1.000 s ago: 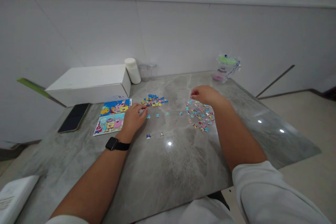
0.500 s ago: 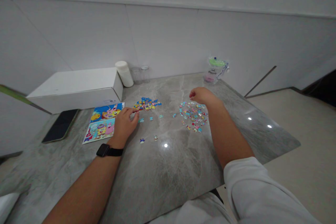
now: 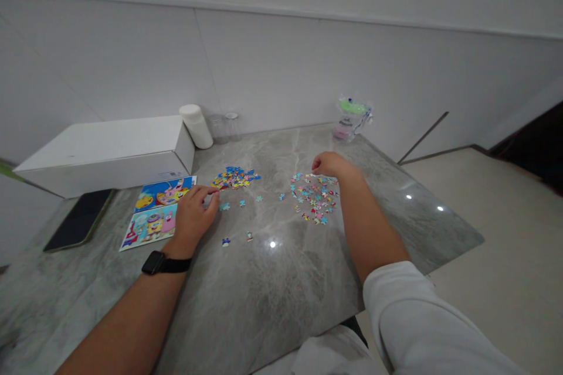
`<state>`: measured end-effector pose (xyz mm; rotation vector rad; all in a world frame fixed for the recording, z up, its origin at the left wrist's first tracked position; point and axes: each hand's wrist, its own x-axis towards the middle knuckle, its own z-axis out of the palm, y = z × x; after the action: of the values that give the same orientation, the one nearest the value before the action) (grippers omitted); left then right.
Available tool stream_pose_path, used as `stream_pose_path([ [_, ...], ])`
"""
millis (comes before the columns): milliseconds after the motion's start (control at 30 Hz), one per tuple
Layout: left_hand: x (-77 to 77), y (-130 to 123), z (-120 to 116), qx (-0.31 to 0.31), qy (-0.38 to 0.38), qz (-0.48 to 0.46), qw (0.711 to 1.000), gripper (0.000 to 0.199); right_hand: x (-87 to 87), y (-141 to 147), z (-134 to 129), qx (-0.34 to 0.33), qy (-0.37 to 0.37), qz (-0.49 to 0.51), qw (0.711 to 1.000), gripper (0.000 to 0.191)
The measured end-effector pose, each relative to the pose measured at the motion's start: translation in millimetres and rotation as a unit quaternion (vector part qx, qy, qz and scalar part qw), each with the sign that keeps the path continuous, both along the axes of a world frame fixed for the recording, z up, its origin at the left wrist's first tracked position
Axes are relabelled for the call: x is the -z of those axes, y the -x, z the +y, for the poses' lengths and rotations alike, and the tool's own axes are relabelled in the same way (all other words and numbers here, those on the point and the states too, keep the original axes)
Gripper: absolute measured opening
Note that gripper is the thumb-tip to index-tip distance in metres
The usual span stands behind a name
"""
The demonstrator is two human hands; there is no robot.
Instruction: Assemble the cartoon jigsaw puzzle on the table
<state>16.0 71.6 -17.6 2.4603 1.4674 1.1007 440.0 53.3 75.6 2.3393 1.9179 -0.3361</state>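
Grey marbled tabletop [image 3: 272,293] is occupied by two groups of jigsaw pieces. The blue-and-yellow pile [image 3: 237,179] is located beyond the left hand [image 3: 196,217], whose fingers are curled, with thumb and forefinger tips brought close together near the pile's edge; whether a piece is gripped cannot be told. The pastel cluster [image 3: 316,202] is spread loosely on the right. Over its far edge the right hand [image 3: 329,164] is held, fingers bent inward; any piece pinched there cannot be made out. Between the groups, light-blue pieces [image 3: 242,203] are set in a loose row; two others [image 3: 250,237] are placed nearer the body. The picture card [image 3: 149,227] is partly covered by the left hand and flanked by a phone [image 3: 79,220].
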Motion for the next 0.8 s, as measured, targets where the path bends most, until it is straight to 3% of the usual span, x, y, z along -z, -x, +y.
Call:
stream_pose_path([
  [267,-1.2,1,-2,-0.007,0.006,-0.005,1.0,0.025,20.5,26,9,-0.058,0.059,-0.024,0.996,0.021],
  [600,2.4,1,0,0.001,-0.016,-0.009,1.0,0.025,51.6,6,-13,-0.079,0.017,-0.008,0.997,0.02],
  [800,2.9,-1,-1,0.003,-0.016,0.001,1.0,0.027,63.8,-2,-23,-0.047,-0.069,-0.017,0.996,0.02],
])
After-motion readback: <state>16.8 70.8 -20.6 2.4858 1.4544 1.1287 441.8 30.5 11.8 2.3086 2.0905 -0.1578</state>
